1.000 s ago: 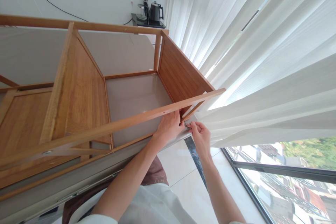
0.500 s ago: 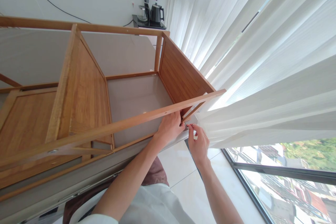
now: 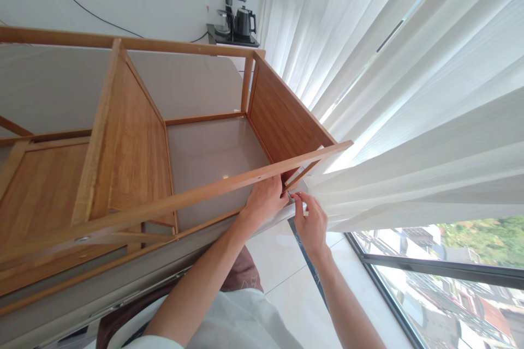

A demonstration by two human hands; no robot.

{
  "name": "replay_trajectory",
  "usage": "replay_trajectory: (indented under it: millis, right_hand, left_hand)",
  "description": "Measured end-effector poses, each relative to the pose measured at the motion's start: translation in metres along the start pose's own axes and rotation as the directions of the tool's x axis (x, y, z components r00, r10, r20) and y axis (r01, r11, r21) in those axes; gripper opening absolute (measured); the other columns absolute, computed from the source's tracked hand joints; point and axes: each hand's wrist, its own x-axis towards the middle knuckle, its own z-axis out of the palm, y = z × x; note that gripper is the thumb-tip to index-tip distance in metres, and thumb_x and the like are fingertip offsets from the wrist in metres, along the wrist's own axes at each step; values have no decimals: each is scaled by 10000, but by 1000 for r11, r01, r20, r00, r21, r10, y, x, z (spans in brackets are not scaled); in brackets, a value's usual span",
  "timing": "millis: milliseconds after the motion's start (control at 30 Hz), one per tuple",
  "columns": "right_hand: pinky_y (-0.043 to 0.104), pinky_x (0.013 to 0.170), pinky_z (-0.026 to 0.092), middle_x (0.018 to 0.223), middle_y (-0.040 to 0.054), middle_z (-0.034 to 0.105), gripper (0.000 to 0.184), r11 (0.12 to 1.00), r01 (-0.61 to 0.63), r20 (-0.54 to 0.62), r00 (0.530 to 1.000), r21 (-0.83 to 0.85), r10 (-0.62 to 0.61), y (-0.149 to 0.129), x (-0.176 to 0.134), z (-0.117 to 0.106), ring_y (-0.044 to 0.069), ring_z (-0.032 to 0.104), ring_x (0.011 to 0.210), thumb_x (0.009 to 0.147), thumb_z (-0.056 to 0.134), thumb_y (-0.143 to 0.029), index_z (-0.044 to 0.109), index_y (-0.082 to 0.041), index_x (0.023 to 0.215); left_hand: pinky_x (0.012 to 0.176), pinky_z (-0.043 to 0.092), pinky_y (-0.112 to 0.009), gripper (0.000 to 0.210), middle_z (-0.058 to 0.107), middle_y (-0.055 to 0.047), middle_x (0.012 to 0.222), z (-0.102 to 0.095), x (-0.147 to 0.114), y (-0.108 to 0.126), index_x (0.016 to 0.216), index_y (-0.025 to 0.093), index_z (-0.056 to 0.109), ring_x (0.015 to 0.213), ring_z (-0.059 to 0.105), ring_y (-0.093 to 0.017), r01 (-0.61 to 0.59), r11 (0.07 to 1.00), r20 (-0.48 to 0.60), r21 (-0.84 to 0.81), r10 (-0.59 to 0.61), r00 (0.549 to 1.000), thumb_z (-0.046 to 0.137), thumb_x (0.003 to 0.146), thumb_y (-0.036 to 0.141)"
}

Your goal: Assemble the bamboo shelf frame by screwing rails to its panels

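Observation:
A wooden shelf frame (image 3: 221,184) with slim rails and panels lies on a pale table. My left hand (image 3: 265,196) reaches under the near rail and is closed at the frame's right-hand corner, beside a short wooden bar (image 3: 302,175). Some of its fingers are hidden behind the wood. Just right of it, my right hand (image 3: 311,221) pinches a small thin metal piece (image 3: 290,195) between thumb and forefinger. One end of that piece meets the corner near my left fingertips; it is too small to name for certain.
A wooden end panel (image 3: 286,112) and a divider panel (image 3: 126,136) stand up within the frame. White curtains (image 3: 393,98) hang close on the right, above a dark-framed window (image 3: 409,262). A black kettle (image 3: 244,22) stands on a small stand at the back wall.
My right hand has shifted very slightly beside the corner, still pinching the metal piece. My left hand and the wooden frame are practically unmoved.

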Motion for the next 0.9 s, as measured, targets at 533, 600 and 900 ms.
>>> replay_trajectory:
  millis: [533,600,900]
  right_hand:
    - [317,748,487,956,63,744,285,986,-144,21,989,89,143,-8,-3,0,204,650,889,1008,465,-391,697,-226,1027]
    - [302,671,482,936,63,748,311,970,-207,33,978,124,205,-10,0,-2,200,652,833,998,470,-437,699,-227,1005]
    - [286,540,499,768,91,765,432,767,-522,173,851,373,496,7,10,3,208,703,640,912,556,-571,681,-158,913]
  left_hand:
    - [877,508,-380,366,607,-113,1217,0,0,0,1215,192,413,1073,644,-276,13,1000,13,-10,-13,1000,556,886,265]
    - [888,505,-384,378,601,-118,1222,0,0,0,1225,190,410,1089,638,-281,14,1000,17,-12,-14,1000,560,887,268]
    - [902,496,-380,401,600,-113,1203,3,0,0,1236,191,401,1108,626,-280,31,1000,28,-6,-31,999,570,878,258]
